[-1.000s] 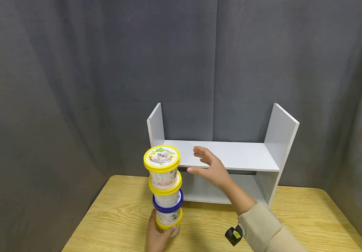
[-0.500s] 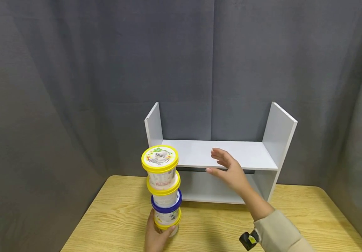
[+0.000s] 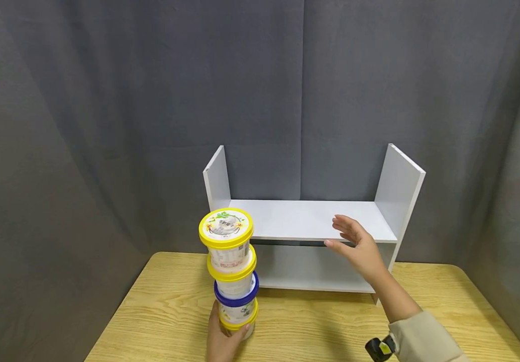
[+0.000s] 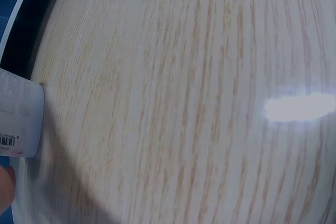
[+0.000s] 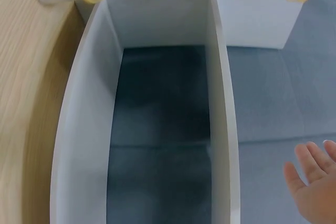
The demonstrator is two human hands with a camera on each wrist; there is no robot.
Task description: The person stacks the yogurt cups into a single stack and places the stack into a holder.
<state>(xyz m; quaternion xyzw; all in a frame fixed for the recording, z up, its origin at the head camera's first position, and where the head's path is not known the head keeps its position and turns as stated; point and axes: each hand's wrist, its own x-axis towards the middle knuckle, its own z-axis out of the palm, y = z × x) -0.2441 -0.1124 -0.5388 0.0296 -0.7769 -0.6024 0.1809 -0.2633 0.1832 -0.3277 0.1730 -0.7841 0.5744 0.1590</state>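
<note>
Several white printed tubs stand stacked in a column at the left front of the shelf. On top is a yellow-lidded tub [image 3: 229,257]; lower down sits a blue-lidded tub [image 3: 237,310]. My left hand [image 3: 223,338] holds the bottom tub [image 4: 20,114], thumb on its near side and fingers at its left. Part of that tub is hidden by the hand. My right hand [image 3: 358,249] is raised in front of the shelf's right half, fingers extended and thumb apart, touching nothing. In the right wrist view the right hand [image 5: 317,182] shows at the lower right, away from the tubs.
A white two-level shelf [image 3: 305,221] stands at the back of the wooden table [image 3: 169,301], with upright side panels. Grey curtains [image 3: 260,90] hang behind and on both sides. A black wrist camera [image 3: 379,348] hangs by the right sleeve [image 3: 424,337].
My right hand has moved right, away from the tub stack and along the shelf front. The left hand keeps its hold at the bottom of the stack. The head view has shifted slightly.
</note>
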